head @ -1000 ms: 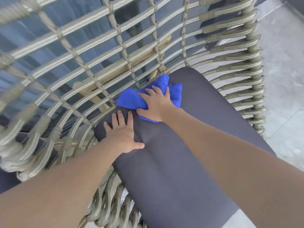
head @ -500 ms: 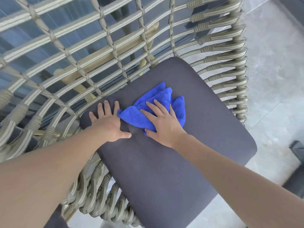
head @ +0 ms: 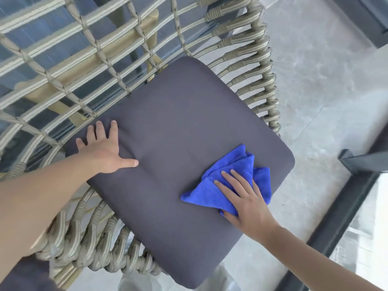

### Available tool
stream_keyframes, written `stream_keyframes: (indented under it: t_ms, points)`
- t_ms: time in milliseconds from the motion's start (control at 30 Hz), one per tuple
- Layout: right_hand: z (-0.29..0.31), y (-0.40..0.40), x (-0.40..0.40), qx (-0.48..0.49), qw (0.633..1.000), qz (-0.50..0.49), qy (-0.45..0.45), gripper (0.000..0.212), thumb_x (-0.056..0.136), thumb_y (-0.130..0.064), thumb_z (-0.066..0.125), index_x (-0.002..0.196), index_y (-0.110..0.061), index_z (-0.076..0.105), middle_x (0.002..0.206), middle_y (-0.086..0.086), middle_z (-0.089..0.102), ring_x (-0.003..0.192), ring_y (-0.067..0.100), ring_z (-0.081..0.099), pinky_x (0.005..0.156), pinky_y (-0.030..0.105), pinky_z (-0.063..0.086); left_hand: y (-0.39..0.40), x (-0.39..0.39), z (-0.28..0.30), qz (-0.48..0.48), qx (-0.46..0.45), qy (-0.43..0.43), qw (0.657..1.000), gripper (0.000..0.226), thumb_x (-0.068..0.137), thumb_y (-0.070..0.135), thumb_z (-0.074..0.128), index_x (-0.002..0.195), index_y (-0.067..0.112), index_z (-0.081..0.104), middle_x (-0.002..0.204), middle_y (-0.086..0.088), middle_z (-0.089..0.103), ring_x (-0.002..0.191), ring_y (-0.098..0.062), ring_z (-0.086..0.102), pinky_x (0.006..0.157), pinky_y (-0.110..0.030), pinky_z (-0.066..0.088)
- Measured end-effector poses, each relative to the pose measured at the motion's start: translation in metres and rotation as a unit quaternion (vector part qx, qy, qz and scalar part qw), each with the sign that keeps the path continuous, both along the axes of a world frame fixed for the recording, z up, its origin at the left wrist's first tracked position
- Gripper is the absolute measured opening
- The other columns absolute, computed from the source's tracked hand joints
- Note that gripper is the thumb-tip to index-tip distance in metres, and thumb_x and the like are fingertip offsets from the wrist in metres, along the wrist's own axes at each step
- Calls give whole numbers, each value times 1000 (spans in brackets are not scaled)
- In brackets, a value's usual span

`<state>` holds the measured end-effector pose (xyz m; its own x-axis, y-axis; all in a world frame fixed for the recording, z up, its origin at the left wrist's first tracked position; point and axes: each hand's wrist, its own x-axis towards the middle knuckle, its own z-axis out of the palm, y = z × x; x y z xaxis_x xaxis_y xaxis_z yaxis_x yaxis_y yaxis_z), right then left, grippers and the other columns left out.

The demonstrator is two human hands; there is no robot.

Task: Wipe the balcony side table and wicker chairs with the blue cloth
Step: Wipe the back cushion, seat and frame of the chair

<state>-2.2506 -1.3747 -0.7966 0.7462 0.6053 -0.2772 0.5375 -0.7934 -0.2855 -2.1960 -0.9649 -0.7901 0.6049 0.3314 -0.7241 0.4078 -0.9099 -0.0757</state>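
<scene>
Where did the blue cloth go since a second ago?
The right hand slid the blue cloth from the back of the grey seat cushion, by the wicker chair backrest, to the cushion's front right edge. It presses the cloth flat throughout. The left hand stayed flat on the cushion's left corner.

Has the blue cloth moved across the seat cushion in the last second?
Yes. The blue cloth slid from the cushion's back corner by the wicker toward its front edge.

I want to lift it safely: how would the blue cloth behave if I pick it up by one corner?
The blue cloth lies in soft bunched folds under the right hand, so it would probably hang limp. It looks thin, so likely light and not fragile.
</scene>
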Motion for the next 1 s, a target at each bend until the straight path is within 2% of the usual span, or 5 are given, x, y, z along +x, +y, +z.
stream_keyframes:
  t_ms: [133, 300, 500, 900, 1000]
  points:
    - [7, -29, -24, 10, 999, -36, 12, 77, 87, -44, 72, 157, -32, 41, 167, -11, 28, 157, 17, 22, 118, 46, 31, -2, 0, 1, -5, 10, -6, 1000, 142, 69, 87, 66, 158, 26, -26, 170, -12, -20, 158, -32, -13, 126, -59, 7]
    - [11, -56, -41, 30, 997, -62, 19, 59, 96, -46, 57, 153, -32, 48, 163, -12, 36, 148, 17, 39, 100, 41, 42, -4, -1, 0, 0, 10, -20, 1000, 141, 70, 85, 68, 159, 27, -25, 171, -11, -18, 158, -31, -13, 126, -59, 7]
    - [35, -38, -15, 102, 989, -104, -2, 55, 92, -22, 51, 147, -29, 55, 145, -11, 53, 127, 22, 54, 98, 52, 48, -9, -20, -3, 17, -40, -98, 994, 138, 69, 85, 68, 162, 29, -16, 172, -7, -15, 159, -27, -13, 127, -56, 4]
    - [19, 218, 119, 160, 987, -4, -15, 53, 92, -23, 58, 145, -23, 58, 143, 1, 56, 129, 32, 51, 96, 52, 46, 25, -46, 14, 29, -44, -99, 994, 125, 81, 67, 73, 165, 18, -4, 172, -11, -7, 160, -26, -2, 125, -43, 20]
    - [12, 282, 139, 75, 997, -33, 9, 55, 100, -35, 57, 154, -29, 45, 156, 4, 42, 146, 32, 32, 117, 62, 26, 25, -50, 10, 67, -56, -111, 990, 125, 82, 61, 76, 164, 16, -7, 172, -11, -12, 159, -27, -9, 125, -43, 19]
